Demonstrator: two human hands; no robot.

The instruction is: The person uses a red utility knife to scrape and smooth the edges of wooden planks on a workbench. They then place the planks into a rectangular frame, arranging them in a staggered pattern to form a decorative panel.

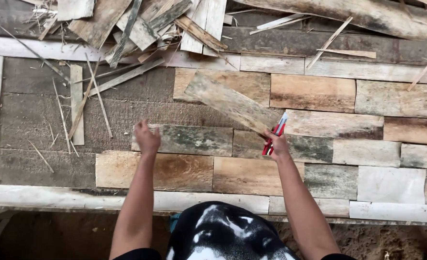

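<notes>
Clearly, in the head view, the right hand (277, 144) is clamped on two things at once: a red and white utility knife (274, 137) and the near end of a weathered plank (230, 102). The plank rises up and to the left from that grip, tilted above the boards already laid. The left hand (147, 137) is free, its fingers loosely spread and holding nothing, hovering over or resting on a greenish board (194, 139) in the patchwork; whether it touches cannot be told. To the left of that hand lies the bare backing board (40, 120), strewn with thin splinters (62, 113). Beyond both hands, at the far edge, sits a heap of scrap wood (141, 24). Right of the right hand the laid boards (367, 125) run in staggered rows, fitted edge to edge, inside a pale wooden frame (54, 195).

Judging by this, the step in hand is fitting one more piece into the panel: the plank is being carried or sized over the open stretch. The next move seems to call for laying it against the last fitted edge, with the free hand steadying it, and keeping the knife blade away from the fingers.
</notes>
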